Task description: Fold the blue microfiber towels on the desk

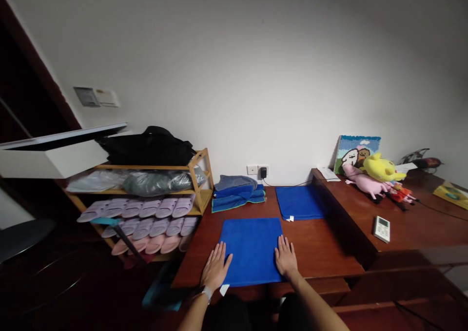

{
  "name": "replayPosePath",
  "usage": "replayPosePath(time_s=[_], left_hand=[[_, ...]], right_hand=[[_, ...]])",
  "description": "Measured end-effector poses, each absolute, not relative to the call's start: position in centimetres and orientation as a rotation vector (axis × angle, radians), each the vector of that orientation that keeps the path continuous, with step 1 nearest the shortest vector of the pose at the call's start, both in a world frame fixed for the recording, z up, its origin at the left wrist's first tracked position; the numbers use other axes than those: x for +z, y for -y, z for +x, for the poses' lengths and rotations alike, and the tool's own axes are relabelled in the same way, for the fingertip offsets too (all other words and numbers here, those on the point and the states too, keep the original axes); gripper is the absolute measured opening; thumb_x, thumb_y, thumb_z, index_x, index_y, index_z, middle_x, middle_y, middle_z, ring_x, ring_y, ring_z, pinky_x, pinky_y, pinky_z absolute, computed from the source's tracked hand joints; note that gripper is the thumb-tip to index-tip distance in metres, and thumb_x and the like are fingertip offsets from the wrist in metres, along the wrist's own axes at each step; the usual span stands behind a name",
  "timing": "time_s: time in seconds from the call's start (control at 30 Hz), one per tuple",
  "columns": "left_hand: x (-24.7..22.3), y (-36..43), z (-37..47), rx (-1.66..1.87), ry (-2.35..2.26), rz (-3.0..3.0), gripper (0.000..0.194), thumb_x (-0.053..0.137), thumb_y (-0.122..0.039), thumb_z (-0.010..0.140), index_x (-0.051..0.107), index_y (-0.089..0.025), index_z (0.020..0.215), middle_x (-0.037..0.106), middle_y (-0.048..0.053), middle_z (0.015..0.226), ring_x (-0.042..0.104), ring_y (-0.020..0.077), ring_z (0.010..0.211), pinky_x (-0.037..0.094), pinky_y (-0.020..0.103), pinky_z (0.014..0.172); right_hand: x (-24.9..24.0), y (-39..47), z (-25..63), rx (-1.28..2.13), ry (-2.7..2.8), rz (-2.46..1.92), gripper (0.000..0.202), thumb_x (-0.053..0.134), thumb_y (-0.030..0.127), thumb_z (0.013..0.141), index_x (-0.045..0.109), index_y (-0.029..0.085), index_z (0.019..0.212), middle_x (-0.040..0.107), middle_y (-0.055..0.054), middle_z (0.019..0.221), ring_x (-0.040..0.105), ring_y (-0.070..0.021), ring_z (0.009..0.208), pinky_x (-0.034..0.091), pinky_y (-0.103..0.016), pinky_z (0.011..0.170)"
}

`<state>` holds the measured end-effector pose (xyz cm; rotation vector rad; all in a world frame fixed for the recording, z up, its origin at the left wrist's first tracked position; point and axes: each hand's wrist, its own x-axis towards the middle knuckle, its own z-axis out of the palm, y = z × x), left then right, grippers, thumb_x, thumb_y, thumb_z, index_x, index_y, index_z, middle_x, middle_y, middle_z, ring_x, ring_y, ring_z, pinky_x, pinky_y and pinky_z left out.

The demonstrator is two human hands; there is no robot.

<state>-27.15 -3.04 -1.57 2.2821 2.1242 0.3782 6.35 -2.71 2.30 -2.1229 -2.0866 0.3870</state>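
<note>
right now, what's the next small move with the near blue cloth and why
Perhaps the left hand and right hand should pinch the near blue cloth by its closest corners: it lies flat, with both hands at its side edges.

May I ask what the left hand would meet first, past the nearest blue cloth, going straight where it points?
Beyond the nearest blue cloth, the left hand would probably meet the stack of folded cloths, though depth is hard to judge.

From my remote seat I see the near towel (252,253) in soft matt cloth, the table (314,253) in smooth, faintly glossy wood, the bundle (146,183) in crinkled, shiny plastic!
</note>
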Motion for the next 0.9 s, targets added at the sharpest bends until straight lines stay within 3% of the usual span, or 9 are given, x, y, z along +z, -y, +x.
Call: replayPosePath(time_s=[0.23,0.43,0.6,0.73,0.9], left_hand=[[-1.7,2.8,-27.3,0.36,-2.127,2.27,0.082,0.021,-0.065,0.101,0.027,-0.009,0.16,0.025,0.012,0.168,0.022,0.0248,0.157,0.022,0.045,0.128],[-0.8,2.5,-26.7,0.348,-2.129,2.354,0.078,0.023,-0.062,0.102,0.026,-0.01,0.161,0.029,0.012,0.167,0.026,0.0255,0.156,0.021,0.049,0.128],[0.6,2.2,-17.0,0.428,-1.718,2.632,0.068,0.022,-0.054,0.105,0.013,-0.021,0.164,0.025,0.005,0.17,0.022,0.0236,0.157,0.021,0.048,0.128],[0.7,2.2,-7.6,0.297,-1.441,2.604,0.065,0.016,-0.051,0.106,0.015,-0.021,0.163,0.022,0.005,0.17,0.02,0.0211,0.157,0.021,0.045,0.129],[-0.2,2.0,-8.0,0.257,-1.494,2.531,0.067,0.014,-0.054,0.105,0.019,-0.02,0.163,0.022,0.004,0.17,0.019,0.0201,0.158,0.019,0.045,0.13]], right_hand=[[1.4,5.8,6.7,0.396,2.089,-2.087,0.067,0.013,0.046,0.104,0.018,0.015,0.163,0.015,0.0,0.17,0.011,-0.02,0.158,0.008,-0.042,0.129],[1.5,6.3,6.4,0.395,2.093,-2.075,0.066,0.016,0.044,0.103,0.018,0.015,0.163,0.013,-0.001,0.17,0.008,-0.021,0.158,0.005,-0.043,0.129],[1.1,6.2,6.4,0.385,2.059,-2.036,0.065,0.018,0.042,0.104,0.019,0.015,0.162,0.016,-0.003,0.169,0.008,-0.0221,0.158,0.006,-0.045,0.129],[0.1,5.9,6.7,0.379,2.119,-1.987,0.063,0.02,0.039,0.103,0.019,0.019,0.163,0.013,-0.001,0.17,0.005,-0.0229,0.158,0.006,-0.048,0.129],[-0.2,5.6,6.9,0.388,2.109,-1.991,0.062,0.019,0.039,0.103,0.018,0.02,0.163,0.012,0.0,0.17,0.007,-0.0214,0.158,0.005,-0.046,0.129]])
